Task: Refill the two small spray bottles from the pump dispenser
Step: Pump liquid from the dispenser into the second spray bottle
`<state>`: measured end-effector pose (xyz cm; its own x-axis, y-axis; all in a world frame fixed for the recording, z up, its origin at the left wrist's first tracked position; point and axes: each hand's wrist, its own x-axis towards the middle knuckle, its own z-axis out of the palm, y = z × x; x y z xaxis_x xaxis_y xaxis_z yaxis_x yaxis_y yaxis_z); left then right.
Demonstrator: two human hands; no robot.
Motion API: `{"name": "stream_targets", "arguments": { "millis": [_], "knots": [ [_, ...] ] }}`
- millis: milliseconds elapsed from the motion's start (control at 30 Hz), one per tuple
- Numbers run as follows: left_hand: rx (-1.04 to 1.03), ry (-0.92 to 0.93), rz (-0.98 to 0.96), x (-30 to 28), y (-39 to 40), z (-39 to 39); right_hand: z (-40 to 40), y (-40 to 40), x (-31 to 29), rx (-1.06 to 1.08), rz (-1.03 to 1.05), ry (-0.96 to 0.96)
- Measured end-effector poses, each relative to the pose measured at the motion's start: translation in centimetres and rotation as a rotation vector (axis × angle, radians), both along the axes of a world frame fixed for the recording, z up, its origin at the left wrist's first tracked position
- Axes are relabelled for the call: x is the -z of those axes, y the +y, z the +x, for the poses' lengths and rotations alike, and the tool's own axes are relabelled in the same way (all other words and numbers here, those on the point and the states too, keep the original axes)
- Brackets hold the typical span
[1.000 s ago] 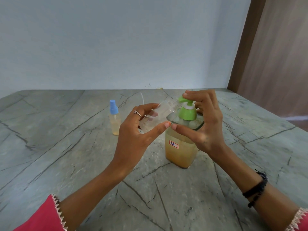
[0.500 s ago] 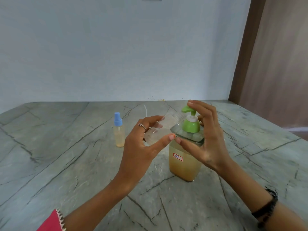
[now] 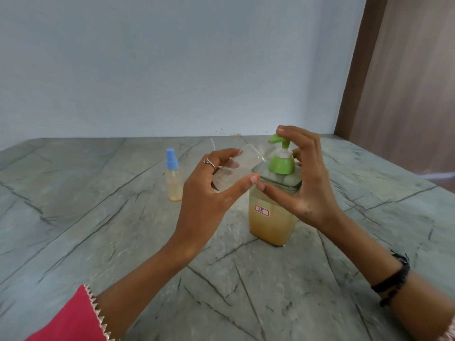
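Observation:
A square clear pump dispenser with amber liquid, a small "35" label and a green pump head stands mid-table. My left hand grips an uncapped clear small spray bottle, tilted with its mouth under the green nozzle. My right hand arches over the dispenser, fingertips resting on the pump head's top, thumb at the dispenser's shoulder. A second small spray bottle, with a blue cap and yellowish liquid, stands upright to the left, apart from both hands.
The grey veined stone tabletop runs back to a pale wall. A thin white tube lies on the table behind the held bottle. A brown wooden panel rises at the right, past the table's right edge.
The pump head has risen from pressed down to raised, with my right fingers still on top. The view tilted upward, so everything sits lower in the frame. The held bottle stays at the nozzle.

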<state>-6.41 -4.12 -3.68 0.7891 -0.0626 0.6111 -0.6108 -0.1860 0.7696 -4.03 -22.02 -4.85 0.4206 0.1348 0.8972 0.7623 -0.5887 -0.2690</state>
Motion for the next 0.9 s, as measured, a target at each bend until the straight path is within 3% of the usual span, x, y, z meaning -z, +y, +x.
{"name": "stream_targets", "arguments": {
  "millis": [900],
  "knots": [
    [-0.021,-0.025,0.019,0.25,-0.03,0.28,0.29,-0.06,0.16,-0.049,0.076,-0.021]
  ]
}}
